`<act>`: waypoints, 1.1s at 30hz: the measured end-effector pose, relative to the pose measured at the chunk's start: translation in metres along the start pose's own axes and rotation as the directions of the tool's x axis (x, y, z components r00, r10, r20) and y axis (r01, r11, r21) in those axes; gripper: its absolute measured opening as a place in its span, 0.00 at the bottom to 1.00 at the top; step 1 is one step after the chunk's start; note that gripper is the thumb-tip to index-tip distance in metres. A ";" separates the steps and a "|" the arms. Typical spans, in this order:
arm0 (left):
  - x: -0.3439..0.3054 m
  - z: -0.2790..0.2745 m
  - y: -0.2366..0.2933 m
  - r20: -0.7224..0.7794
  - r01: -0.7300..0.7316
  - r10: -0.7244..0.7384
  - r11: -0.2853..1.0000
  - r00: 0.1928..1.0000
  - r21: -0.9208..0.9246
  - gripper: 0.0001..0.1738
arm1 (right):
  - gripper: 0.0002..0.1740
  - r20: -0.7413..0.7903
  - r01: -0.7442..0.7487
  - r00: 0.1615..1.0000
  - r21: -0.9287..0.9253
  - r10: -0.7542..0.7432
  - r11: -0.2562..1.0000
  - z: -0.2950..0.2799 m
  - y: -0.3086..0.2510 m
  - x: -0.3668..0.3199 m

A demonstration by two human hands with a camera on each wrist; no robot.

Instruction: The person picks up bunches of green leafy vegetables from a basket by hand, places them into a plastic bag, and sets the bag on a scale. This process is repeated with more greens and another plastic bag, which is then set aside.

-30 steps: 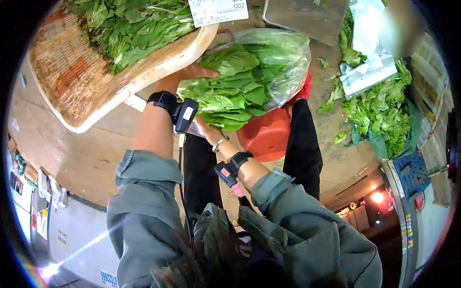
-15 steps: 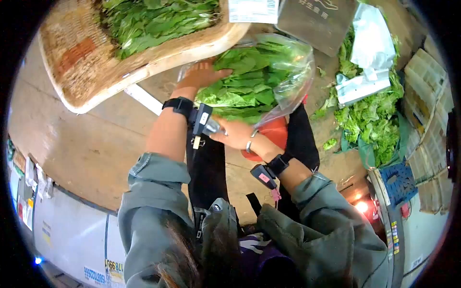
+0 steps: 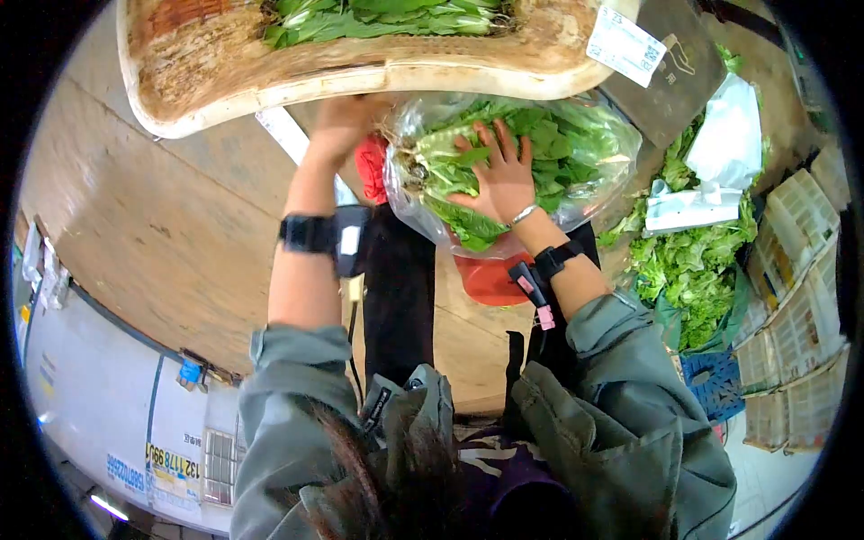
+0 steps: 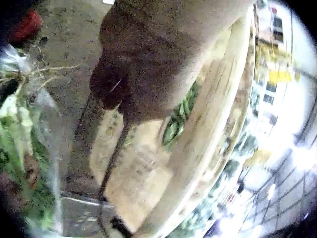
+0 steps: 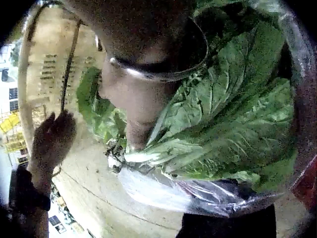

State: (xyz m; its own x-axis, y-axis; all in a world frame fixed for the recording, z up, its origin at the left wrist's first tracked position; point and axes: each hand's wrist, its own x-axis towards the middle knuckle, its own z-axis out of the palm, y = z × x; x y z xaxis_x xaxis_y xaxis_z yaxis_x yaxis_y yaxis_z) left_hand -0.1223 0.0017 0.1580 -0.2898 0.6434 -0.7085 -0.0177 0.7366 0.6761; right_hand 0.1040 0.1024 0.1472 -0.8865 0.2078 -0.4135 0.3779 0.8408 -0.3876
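Right hand [image 3: 499,175]: palm flat on the bundle of greens [image 3: 585,144], fingers [image 3: 474,144] straight and spread wide, holding nothing; fingertips lie on the leaves near mid-bundle; right-wrist view shows leaves [image 5: 233,124] on either side of the fingers.

Greens sit in a clear plastic bag [image 3: 405,211], held up just under the rim of the woven basket tray [image 3: 360,76] and above a red stool [image 3: 490,279].

Long axis runs across the head view; pale stem and root ends [image 3: 416,166] point toward the left hand, leaf tips away from it.

Left hand [image 3: 344,112]: raised at the root end of the bag, against the tray rim; fingers hidden, grip cannot be told.

More greens [image 3: 693,261] lie on the floor at the person's right.
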 end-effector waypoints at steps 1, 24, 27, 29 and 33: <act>-0.006 -0.014 -0.019 -0.210 0.059 -0.076 0.995 0.975 -0.085 0.29 | 0.48 -0.006 0.012 1.000 0.000 -0.012 1.000 0.000 -0.002 -0.002; -0.084 0.050 -0.031 -0.182 0.214 -0.309 0.888 0.933 -0.407 0.22 | 0.49 0.081 0.003 0.997 0.069 -0.009 0.998 -0.007 0.004 0.003; -0.097 0.043 -0.031 0.017 0.272 -0.414 0.566 0.910 -0.778 0.17 | 0.50 0.127 0.047 0.991 0.029 -0.050 0.998 -0.007 0.001 -0.001; -0.105 0.038 -0.012 -0.009 0.107 -0.379 0.284 0.925 -0.953 0.14 | 0.50 0.181 0.095 0.979 -0.010 -0.092 0.995 -0.010 -0.004 0.001; -0.155 0.038 0.081 0.129 0.096 0.004 0.649 0.992 -0.755 0.11 | 0.49 0.297 0.041 0.954 -0.033 -0.030 0.999 -0.011 -0.013 0.015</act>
State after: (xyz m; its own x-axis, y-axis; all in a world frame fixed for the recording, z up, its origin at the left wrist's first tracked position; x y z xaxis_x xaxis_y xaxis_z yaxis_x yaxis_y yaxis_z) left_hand -0.0423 -0.0304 0.3149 -0.1637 0.6675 -0.7263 -0.7619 0.3822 0.5230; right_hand 0.0826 0.0996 0.1550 -0.7778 0.0250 -0.6281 0.3321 0.8647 -0.3769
